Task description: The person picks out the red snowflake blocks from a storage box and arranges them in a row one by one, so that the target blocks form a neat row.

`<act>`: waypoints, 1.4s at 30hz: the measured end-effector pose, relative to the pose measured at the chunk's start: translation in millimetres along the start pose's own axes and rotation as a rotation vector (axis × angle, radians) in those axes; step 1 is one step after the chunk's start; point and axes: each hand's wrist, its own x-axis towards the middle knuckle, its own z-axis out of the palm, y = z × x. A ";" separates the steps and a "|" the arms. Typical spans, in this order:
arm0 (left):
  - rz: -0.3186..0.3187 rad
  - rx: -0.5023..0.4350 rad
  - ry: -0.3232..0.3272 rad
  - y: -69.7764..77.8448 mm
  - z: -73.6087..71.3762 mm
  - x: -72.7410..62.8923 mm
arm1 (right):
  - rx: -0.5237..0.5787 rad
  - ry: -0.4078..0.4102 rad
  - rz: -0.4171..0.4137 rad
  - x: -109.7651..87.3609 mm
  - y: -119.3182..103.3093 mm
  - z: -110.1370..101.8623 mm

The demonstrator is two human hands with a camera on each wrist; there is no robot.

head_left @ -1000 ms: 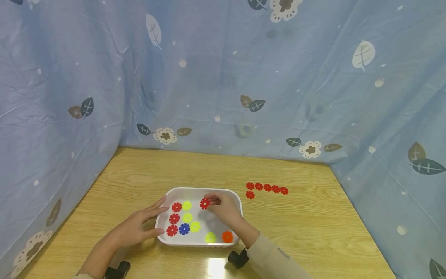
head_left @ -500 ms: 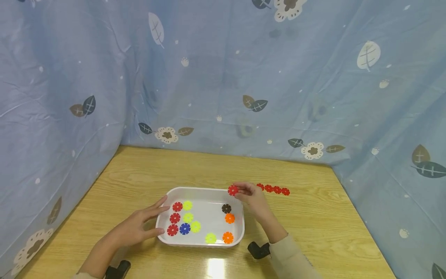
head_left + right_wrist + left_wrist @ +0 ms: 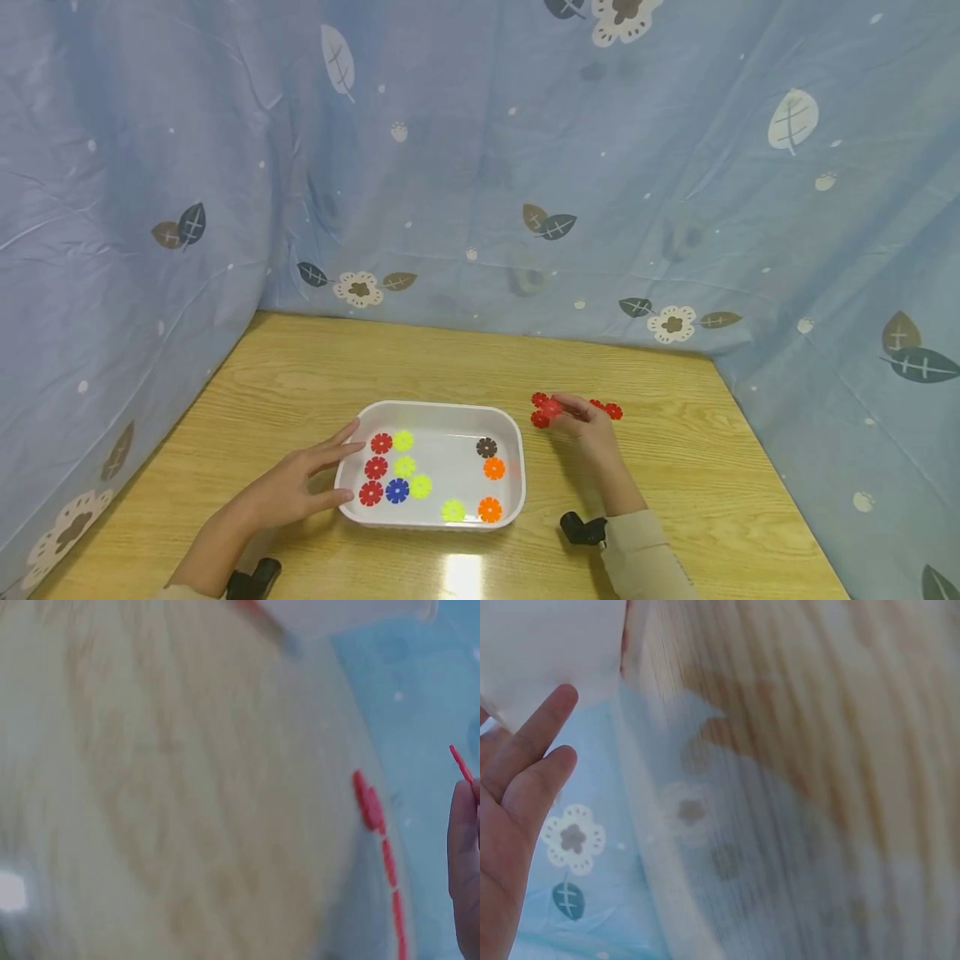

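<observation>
A red notched plastic disc (image 3: 552, 408) is pinched between the fingertips of my right hand (image 3: 591, 433); in the right wrist view the disc (image 3: 460, 763) shows edge-on, raised above the table. Other red discs (image 3: 539, 419) lie on the table right under it, and the row continues to the right as far as a red disc (image 3: 614, 412), partly hidden by the hand. My left hand (image 3: 296, 487), fingers spread and fairly straight, rests against the left side of a white tray (image 3: 442, 406). In the left wrist view its fingers (image 3: 544, 724) lie along the tray's wall.
Inside the tray are several yellow discs (image 3: 421, 486), three red ones (image 3: 376, 468) at left, a blue disc (image 3: 397, 491), two orange ones (image 3: 490, 510) and a dark brown disc (image 3: 487, 447). A patterned blue curtain (image 3: 450, 167) encloses the wooden table (image 3: 360, 358).
My right hand has lifted a red disc from the tray and carried it right, over the red discs on the table. The left hand has stayed at the tray.
</observation>
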 end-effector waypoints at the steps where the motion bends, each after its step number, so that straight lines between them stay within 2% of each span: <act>1: -0.001 -0.001 -0.001 0.1 -0.1 0.0 | -0.005 0.003 0.008 1.4 2.4 -1.7; 6: -0.008 -0.007 -0.004 0.9 -0.5 -0.2 | -0.002 0.014 0.052 8.6 14.2 -7.7; 13: 0.002 0.008 0.007 1.2 -0.2 -0.4 | -0.027 0.039 0.064 14.7 20.9 -11.1; 24: -0.011 0.017 0.007 1.9 -0.4 0.5 | -0.169 0.083 0.072 13.5 21.5 -9.4; 32: -0.004 0.014 0.011 2.8 -1.0 0.8 | -0.279 0.120 0.030 16.6 23.5 -7.6; 38: 0.000 0.016 0.011 3.7 -1.2 -0.2 | -0.250 0.115 0.032 14.9 22.9 -9.1; 42: 0.004 0.027 0.012 4.0 -0.6 -0.5 | -0.213 0.094 0.002 10.5 16.6 -11.2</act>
